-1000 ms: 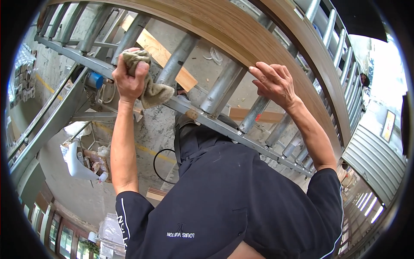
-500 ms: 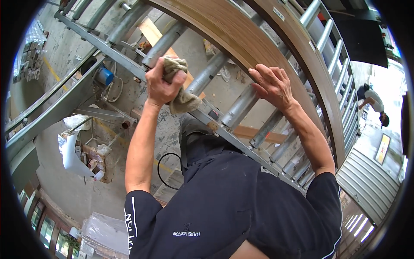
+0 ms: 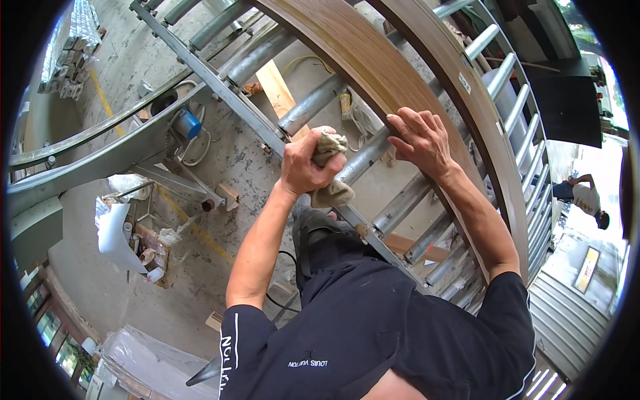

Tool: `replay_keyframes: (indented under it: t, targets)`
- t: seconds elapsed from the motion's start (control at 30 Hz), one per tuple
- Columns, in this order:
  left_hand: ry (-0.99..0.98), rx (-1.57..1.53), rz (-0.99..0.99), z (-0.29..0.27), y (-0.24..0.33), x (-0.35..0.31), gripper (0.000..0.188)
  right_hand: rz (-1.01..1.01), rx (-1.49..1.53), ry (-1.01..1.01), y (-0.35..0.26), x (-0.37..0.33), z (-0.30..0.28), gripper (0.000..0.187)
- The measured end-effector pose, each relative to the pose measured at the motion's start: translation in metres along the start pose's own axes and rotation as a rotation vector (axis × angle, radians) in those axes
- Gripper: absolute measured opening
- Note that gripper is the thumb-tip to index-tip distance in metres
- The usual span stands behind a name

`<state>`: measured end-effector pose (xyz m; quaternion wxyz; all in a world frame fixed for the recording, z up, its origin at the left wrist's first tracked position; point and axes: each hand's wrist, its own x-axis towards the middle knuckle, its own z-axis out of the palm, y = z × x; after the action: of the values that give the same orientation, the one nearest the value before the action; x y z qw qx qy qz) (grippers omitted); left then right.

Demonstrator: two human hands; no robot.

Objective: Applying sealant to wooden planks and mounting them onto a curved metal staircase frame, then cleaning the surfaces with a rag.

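Observation:
My left hand (image 3: 308, 165) is closed around a crumpled, dirty beige rag (image 3: 333, 194), whose loose end hangs below my fist. It is over the near side rail of a roller conveyor (image 3: 255, 133). My right hand (image 3: 425, 143) rests at the near edge of a long brown wood-grain board (image 3: 373, 63); its fingers are stretched out and hold nothing. The board lies across the metal rollers. Beyond it runs a second, darker brown board (image 3: 460, 83) with a small white label on it.
Under the rollers lie a light wooden plank (image 3: 275, 87) and loose scraps. Left of the conveyor are a blue motor (image 3: 189, 125), a curved metal rail (image 3: 100, 157) and a cluttered box (image 3: 152, 250). Another person (image 3: 587, 199) stands at the far right.
My left hand has moved right and nearer my body with the rag, closer to my right hand. My right hand stays at the board's edge. The whole view has shifted a little.

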<state>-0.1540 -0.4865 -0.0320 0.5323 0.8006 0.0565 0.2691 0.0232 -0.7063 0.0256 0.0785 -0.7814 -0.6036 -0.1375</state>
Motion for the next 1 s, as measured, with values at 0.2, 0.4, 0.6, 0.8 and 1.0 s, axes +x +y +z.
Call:
replay_keyframes:
  t: [0.2,0.4,0.6,0.8,1.0]
  targets:
    - [-0.009,-0.006,-0.006,-0.001,0.002,0.001,0.034,0.016,0.019,0.013,0.0,0.049,0.023,0.052]
    - [0.002,-0.003,0.023,0.004,-0.001,0.0,0.032,0.056,0.01,0.055,0.002,0.104,0.049,0.048]
    - [-0.006,0.02,0.014,-0.001,-0.002,0.0,0.033,0.047,0.023,-0.006,0.0,0.075,0.028,0.043]
    - [-0.001,0.009,0.024,0.0,-0.002,0.002,0.03,0.059,0.002,0.027,-0.004,-0.015,-0.003,0.041]
    - [-0.037,0.024,0.017,0.005,-0.001,0.003,0.03,0.118,-0.011,0.022,-0.01,-0.045,-0.003,0.053]
